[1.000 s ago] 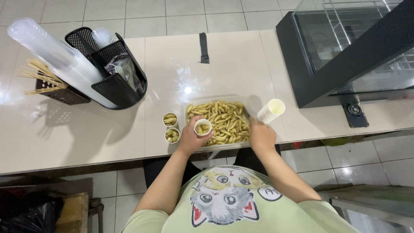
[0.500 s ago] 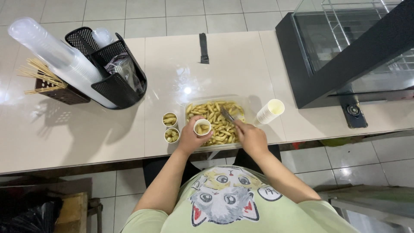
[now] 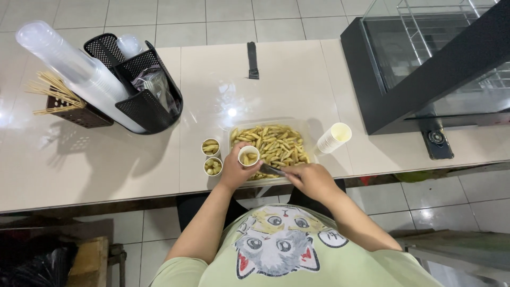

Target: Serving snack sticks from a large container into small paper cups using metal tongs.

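Both hands meet over the near edge of the tray (image 3: 311, 139) of fries: the left hand (image 3: 234, 171) grips a small paper cup (image 3: 248, 155), the right hand (image 3: 313, 179) grips tongs (image 3: 271, 170) pointing left toward it. Two filled cups (image 3: 211, 157) stand just left, and a cup stack (image 3: 333, 137) lies right of the tray.

The left hand (image 3: 234, 170) hides most of the small white paper cup (image 3: 248, 155). The thin metal tool (image 3: 271, 170) is too small to identify, perhaps tongs. The black-framed glass display case (image 3: 425, 58) is cut off at the right edge.

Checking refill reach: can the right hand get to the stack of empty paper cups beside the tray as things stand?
Probably yes. The cup stack lies just right of the tray, nothing between it and the right hand. But that hand holds tongs, so it isn't free to grasp.
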